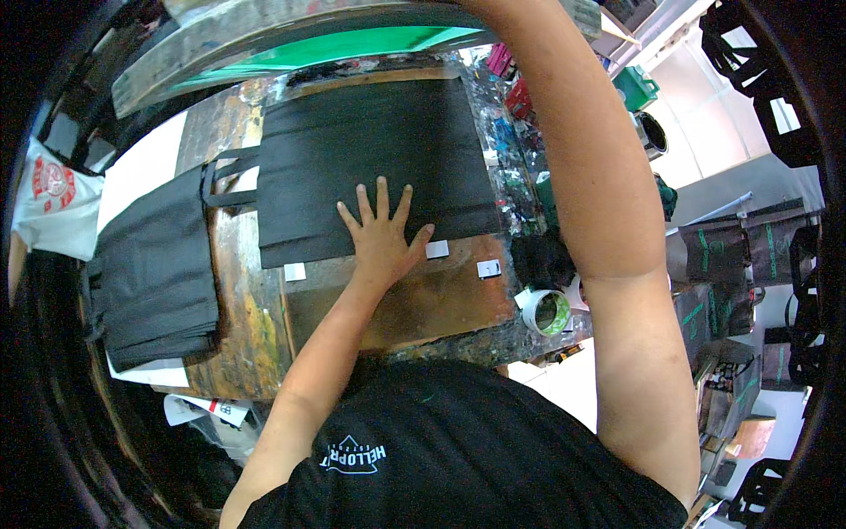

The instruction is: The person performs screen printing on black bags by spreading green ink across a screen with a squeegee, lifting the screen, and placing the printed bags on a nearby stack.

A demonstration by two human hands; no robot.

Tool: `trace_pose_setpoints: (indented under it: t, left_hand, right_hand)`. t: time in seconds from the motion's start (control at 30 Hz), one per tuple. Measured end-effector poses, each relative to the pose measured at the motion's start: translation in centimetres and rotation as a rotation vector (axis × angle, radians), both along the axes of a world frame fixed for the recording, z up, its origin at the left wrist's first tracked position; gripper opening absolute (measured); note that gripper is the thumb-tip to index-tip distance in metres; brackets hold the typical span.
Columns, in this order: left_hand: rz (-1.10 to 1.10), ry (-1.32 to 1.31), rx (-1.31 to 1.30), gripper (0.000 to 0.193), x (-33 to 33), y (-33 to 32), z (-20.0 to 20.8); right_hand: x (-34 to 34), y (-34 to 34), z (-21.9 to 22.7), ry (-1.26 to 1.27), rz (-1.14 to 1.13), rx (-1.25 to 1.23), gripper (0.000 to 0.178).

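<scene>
My left hand (382, 236) lies flat with its fingers spread on a black cloth tote bag (308, 159). The bag is laid out smooth on the worktable, its handles pointing left. Small white tabs (295, 271) sit along its near edge. My right arm reaches up past the top edge of the view, so the right hand is hidden. Beside that arm's upper end, a raised wooden frame (167, 84) with a green sheet (344, 46) spans the far side of the table.
A stack of black tote bags (159, 264) lies at the left. A white tub with green stains (546, 313) stands at the table's right edge. Paint-stained bottles and a green container (636, 88) are farther right. More black printed bags (714, 251) lie at the far right.
</scene>
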State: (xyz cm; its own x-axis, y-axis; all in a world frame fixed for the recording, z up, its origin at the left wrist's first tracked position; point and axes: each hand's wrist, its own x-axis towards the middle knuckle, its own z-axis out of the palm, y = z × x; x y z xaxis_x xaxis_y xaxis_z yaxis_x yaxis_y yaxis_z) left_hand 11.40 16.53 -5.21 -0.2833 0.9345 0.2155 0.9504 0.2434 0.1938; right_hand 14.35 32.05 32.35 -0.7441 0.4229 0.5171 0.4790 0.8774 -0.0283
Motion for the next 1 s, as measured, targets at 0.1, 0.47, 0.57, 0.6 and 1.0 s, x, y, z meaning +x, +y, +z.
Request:
trace_pose_setpoints:
  t: [0.1,0.47,0.57,0.6,1.0]
  left_hand:
    - [0.013,0.008,0.002,0.083,-1.0,-1.1,-0.2]
    - [0.135,-1.227,0.874,0.104,-14.5,-10.8,17.6]
    - [0.267,-1.17,0.617,0.079,-13.9,-14.3,14.3]
    - [0.258,-1.141,0.655,0.081,-12.7,-15.0,12.7]
    - [0.401,-0.274,0.508,0.113,-11.5,-18.6,-0.2]
  right_hand:
    - [-1.1,-1.0,-0.1,-0.032,0.002,-0.037,0.074]
    - [2.9,-3.8,-10.3,0.027,0.014,0.244,0.053]
    - [5.9,-7.2,-13.6,-0.146,0.089,0.062,0.05]
    - [6.2,-7.6,-15.1,-0.229,0.064,0.016,0.055]
    - [6.0,-8.2,-22.3,-0.438,0.088,-0.302,0.062]
